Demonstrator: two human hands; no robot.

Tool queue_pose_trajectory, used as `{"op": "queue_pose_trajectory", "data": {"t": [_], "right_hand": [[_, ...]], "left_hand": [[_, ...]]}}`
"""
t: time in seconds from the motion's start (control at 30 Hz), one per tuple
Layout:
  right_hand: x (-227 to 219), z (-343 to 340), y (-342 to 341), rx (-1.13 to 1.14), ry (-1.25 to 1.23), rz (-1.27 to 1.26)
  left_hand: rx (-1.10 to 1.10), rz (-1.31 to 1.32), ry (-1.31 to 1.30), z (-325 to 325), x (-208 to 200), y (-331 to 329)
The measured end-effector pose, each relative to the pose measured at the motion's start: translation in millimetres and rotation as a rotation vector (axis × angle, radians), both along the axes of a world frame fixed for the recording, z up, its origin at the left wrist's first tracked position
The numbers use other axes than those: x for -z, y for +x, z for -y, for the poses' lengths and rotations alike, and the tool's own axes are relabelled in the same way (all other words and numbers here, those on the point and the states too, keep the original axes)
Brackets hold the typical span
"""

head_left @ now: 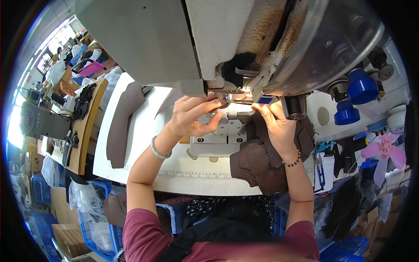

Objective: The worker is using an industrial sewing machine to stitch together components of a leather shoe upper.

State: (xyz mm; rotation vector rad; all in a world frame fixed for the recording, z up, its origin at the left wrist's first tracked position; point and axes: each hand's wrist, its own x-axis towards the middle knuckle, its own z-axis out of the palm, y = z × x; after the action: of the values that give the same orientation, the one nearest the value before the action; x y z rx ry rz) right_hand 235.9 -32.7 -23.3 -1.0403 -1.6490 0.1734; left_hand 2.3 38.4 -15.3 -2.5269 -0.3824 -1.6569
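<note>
A sewing machine with a grey-white head looms over a white worktable. Beside its lit needle area, my left hand is curled, fingertips and thumb around something small that I cannot make out. My right hand reaches to the other side of the needle area with its fingertips pinched together; what they hold, if anything, is hidden. Below and beside my right wrist lies a pile of dark brown cut pieces, looking like leather. Another long brown piece rests on the table's left.
Blue knobs stick out at the machine's right. A pink fan stands at the far right. Left of the table is a wooden bench with dark items. Blue baskets stand below the table.
</note>
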Motion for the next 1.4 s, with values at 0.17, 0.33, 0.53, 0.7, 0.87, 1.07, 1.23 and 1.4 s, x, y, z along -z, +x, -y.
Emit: {"op": "queue_pose_trajectory", "data": {"t": [0.17, 0.33, 0.53, 0.7, 0.87, 1.07, 1.23, 1.4], "right_hand": [[0, -1, -1, -0.021, -0.017, -0.028], [-1, -1, -1, -0.006, 0.007, -0.013], [-1, -1, -2, 0.033, 0.042, 0.016], [-3, 1, -2, 0.031, 0.033, 0.019], [-8, 3, -3, 0.018, 0.119, 0.084], [-6, 6, -5, 0.061, 0.147, 0.147], [-6, 9, -6, 0.099, 0.167, 0.174], [-8, 7, -8, 0.064, 0.236, 0.206]], "left_hand": [[-0.003, -0.016, 0.014, 0, -2, 0], [0.000, -0.022, -0.009, 2, -2, -1], [-0.003, -0.028, -0.021, 3, -3, 0], [0.051, -0.044, 0.037, 6, -9, 3], [0.069, -0.034, -0.007, 10, -4, 3], [-0.048, 0.147, -0.149, 39, 31, -17], [0.414, 0.625, -1.466, 36, 51, -14], [0.685, 0.849, -1.422, -7, 18, 5]]}}
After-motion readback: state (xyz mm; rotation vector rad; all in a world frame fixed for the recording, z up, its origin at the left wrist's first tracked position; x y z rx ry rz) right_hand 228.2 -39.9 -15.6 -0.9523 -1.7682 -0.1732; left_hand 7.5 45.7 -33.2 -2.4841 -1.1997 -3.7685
